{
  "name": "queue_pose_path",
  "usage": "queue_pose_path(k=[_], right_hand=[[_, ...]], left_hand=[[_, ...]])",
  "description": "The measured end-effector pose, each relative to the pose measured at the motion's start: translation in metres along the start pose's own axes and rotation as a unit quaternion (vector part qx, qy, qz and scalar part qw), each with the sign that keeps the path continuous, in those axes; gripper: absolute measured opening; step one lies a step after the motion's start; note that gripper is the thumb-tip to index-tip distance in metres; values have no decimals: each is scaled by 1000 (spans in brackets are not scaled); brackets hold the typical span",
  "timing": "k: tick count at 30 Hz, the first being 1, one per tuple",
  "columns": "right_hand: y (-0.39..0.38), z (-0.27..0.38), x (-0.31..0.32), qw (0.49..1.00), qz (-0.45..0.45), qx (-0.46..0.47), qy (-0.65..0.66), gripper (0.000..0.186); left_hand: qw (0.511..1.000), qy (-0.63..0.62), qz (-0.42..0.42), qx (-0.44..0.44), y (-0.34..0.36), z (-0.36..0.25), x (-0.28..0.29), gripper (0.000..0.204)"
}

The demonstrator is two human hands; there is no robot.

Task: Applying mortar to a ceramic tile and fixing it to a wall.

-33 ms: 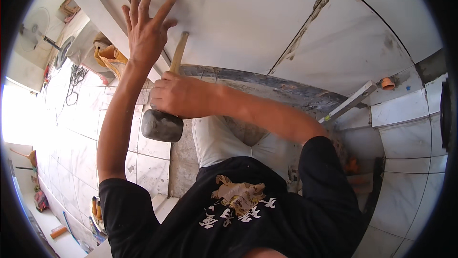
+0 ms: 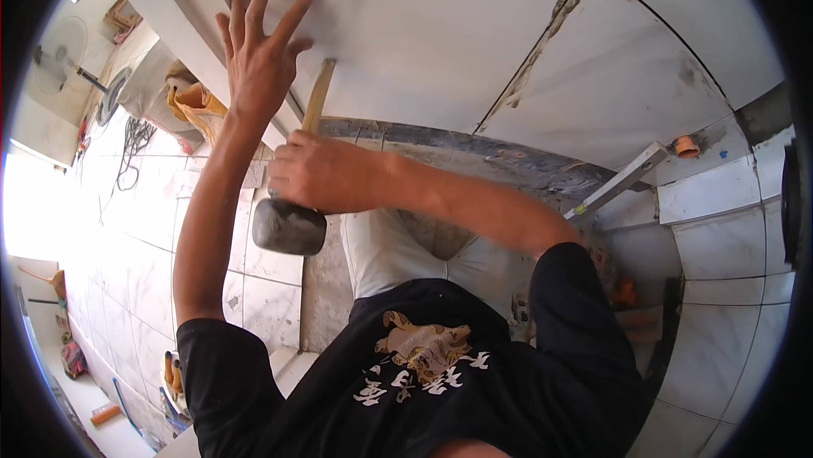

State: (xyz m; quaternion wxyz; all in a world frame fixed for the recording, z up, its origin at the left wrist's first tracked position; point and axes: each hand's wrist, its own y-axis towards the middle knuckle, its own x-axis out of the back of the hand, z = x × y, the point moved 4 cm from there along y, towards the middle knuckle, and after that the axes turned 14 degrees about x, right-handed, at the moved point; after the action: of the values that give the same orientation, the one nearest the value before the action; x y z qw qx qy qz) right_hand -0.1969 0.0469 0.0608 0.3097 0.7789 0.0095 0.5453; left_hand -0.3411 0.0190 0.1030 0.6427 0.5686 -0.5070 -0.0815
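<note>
My left hand [image 2: 261,64] is spread on a large white marbled tile [image 2: 406,34], fingers apart, close to a pale raised edge strip [image 2: 190,13]. Below it, my right hand [image 2: 326,172] is wrapped round a rubber mallet [image 2: 290,227], gripping it close to the dark grey head. The mallet's wooden handle [image 2: 319,94] sticks out past my fist toward the tile. Its tip lies over the tile face; whether it touches I cannot tell. Part of the handle is hidden inside my fist.
A spirit level [image 2: 618,180] leans at the right, beside an orange pipe end [image 2: 686,147]. Mortar marks the joint [image 2: 542,43] between tiles. At the left are a fan [image 2: 63,55], a black cable [image 2: 131,149], an orange-yellow bag [image 2: 201,106] and a white tiled floor [image 2: 135,212].
Hardly anything differs. The mallet and both hands sit a few pixels lower in the picture; both hands keep the same hold and pose.
</note>
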Motion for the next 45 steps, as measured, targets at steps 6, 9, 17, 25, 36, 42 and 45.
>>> queue_pose_path(k=[6, 9, 17, 25, 36, 42, 45], right_hand=[[-6, 28, 68, 997, -51, 8, -48, 7], [17, 37, 84, 994, -103, 24, -28, 8], [27, 37, 88, 992, -84, 71, -57, 10], [-3, 15, 101, 997, -49, 29, -43, 6], [-17, 2, 104, 993, -17, 54, -106, 8], [5, 18, 114, 989, -54, 126, -64, 11], [10, -1, 119, 990, -50, 99, -85, 10]], left_hand=[[974, -184, 17, 129, -41, -34, -13, 74], [966, -155, -14, 207, -86, -45, -14, 90], [897, -256, -96, 349, -80, -103, -61, 121], [865, -235, 17, 442, -77, -145, -51, 127], [883, -12, 89, 461, -57, -163, -32, 128], [888, -216, -73, 400, -69, -137, -69, 128], [896, -172, -59, 404, -71, -141, -59, 127]])
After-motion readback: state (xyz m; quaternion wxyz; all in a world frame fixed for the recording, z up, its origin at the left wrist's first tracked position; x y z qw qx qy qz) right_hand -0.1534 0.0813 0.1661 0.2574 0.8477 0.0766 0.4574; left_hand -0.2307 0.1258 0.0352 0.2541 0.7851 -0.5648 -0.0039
